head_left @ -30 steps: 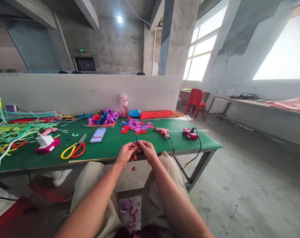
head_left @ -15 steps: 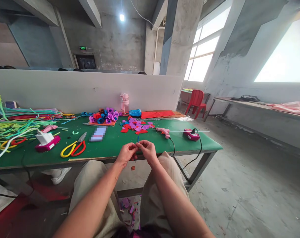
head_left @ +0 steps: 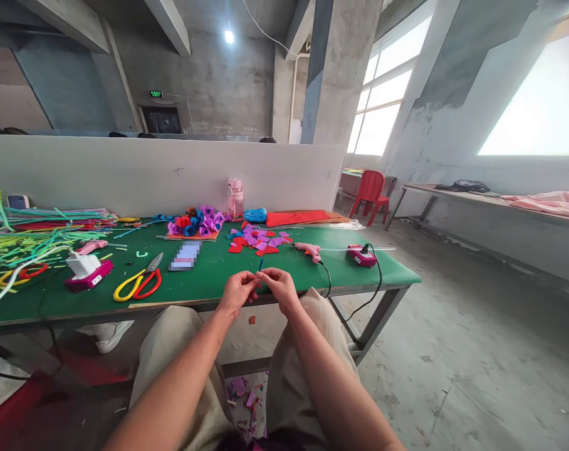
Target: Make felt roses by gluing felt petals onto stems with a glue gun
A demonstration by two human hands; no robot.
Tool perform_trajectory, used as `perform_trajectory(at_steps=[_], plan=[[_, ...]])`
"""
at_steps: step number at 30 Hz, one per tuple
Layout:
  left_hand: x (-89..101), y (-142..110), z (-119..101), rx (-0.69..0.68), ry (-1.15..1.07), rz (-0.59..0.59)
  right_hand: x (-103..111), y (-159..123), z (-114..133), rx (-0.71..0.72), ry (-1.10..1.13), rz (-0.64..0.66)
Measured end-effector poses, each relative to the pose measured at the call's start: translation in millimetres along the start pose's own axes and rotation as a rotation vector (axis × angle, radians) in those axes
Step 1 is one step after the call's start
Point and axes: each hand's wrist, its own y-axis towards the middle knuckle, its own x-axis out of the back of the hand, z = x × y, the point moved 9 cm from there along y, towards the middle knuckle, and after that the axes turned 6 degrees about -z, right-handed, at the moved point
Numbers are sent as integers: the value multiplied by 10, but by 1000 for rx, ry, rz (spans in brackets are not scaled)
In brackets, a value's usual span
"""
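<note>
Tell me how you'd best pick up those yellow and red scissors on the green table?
Take the scissors by the yellow and red loops, coming from above on the near left. They lie flat on the table, loops toward the person, blades pointing away to the right, so the loops are the safe end.

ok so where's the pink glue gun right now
In the head view, the pink glue gun lies on the green table, right of the felt petal pile, beyond the right hand.

Both forearms run bare from the bottom of the frame, with no sleeves, watch or rings visible. The left hand (head_left: 235, 293) and right hand (head_left: 281, 289) are gloveless. Beige trousers (head_left: 172, 351) cover both knees at lower centre.
</note>
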Motion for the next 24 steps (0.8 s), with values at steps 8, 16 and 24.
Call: perform_trajectory(at_steps=[8, 16, 24], plan=[[-66, -30, -3, 2, 35, 48, 74, 21, 7, 31, -82, -63], [-24, -20, 29, 32, 15, 18, 79, 36, -37, -48, -15, -3], [-25, -30, 6, 21, 14, 10, 64, 6, 30, 4, -59, -10]])
